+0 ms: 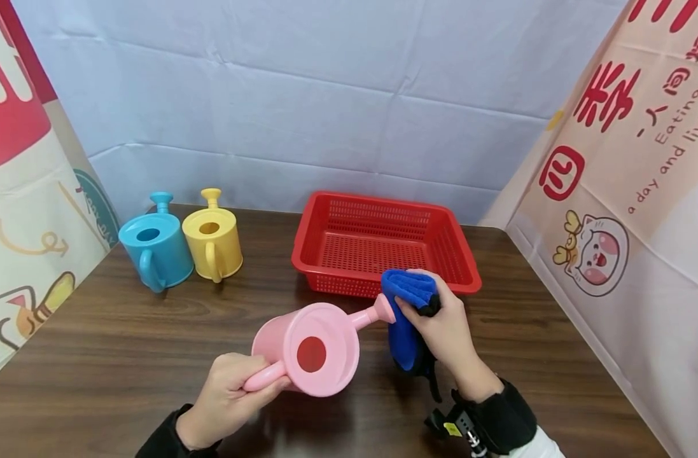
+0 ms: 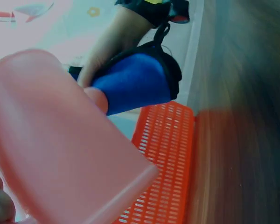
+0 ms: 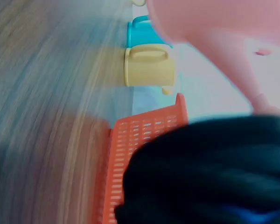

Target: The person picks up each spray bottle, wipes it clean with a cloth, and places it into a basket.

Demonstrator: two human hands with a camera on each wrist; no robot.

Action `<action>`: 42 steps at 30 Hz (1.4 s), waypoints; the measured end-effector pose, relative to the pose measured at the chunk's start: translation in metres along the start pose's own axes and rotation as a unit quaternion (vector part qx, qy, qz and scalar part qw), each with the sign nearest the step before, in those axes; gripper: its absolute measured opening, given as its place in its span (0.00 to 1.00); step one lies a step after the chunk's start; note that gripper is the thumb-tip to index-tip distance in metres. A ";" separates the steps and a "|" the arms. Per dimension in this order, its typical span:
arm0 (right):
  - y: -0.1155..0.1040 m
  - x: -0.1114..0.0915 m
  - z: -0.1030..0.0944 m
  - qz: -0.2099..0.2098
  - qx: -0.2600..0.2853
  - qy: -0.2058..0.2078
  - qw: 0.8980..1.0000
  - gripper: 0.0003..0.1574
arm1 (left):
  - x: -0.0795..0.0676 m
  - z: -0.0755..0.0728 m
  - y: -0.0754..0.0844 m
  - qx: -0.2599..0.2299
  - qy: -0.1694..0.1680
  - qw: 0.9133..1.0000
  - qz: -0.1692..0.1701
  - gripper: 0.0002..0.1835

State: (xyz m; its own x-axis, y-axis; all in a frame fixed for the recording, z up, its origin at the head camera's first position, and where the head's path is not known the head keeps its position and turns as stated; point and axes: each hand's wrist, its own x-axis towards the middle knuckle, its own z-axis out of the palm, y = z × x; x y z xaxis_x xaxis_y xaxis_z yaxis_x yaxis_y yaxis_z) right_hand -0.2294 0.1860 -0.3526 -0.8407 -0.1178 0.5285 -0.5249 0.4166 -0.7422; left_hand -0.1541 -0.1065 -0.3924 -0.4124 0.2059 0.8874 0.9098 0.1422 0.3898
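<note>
My left hand [image 1: 228, 394] grips the handle of a pink watering can [image 1: 326, 350], which is raised over the table and tilted with its top opening toward the head camera. The can's spout points right, its rose head right at a folded blue cloth with black edging [image 1: 406, 343]. My right hand [image 1: 446, 318] holds that cloth, thumb on the near side close to the spout head. In the left wrist view the blue cloth [image 2: 135, 81] hangs with a black loop at its end. Dark edging fills much of the right wrist view and hides the right fingers there.
A red perforated basket [image 1: 383, 289] stands behind the hands, near the back edge of the brown wooden table [image 1: 125, 356]. At the back left stand a blue watering can [image 1: 160, 251] and a yellow watering can [image 1: 213, 242], side by side. Hanging sheets surround the table.
</note>
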 end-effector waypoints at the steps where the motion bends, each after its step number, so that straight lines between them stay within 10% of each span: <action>1: -0.001 -0.001 0.000 -0.005 0.002 -0.002 1.000 0.31 | -0.001 0.001 -0.001 0.013 0.001 1.000 -0.004 0.17; 10: -0.007 -0.002 0.006 -0.118 -0.050 -0.032 0.991 0.37 | -0.003 0.006 -0.009 0.056 0.006 0.998 0.003 0.19; 33: 0.008 0.013 -0.012 0.131 0.060 -0.119 0.982 0.29 | 0.005 -0.004 0.002 0.016 -0.016 0.999 0.047 0.18; 42: 0.021 0.008 -0.004 0.079 0.016 -0.108 0.991 0.28 | 0.016 -0.002 0.011 -0.058 -0.003 0.996 0.062 0.15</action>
State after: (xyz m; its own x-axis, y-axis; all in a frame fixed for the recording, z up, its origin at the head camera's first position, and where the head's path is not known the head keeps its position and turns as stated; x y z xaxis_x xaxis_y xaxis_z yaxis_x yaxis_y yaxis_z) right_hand -0.2468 0.1976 -0.3626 -0.9200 -0.2448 0.3060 -0.3849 0.4176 -0.8231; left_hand -0.1509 -0.1037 -0.3731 -0.2965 0.2213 0.9290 0.9528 0.0027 0.3035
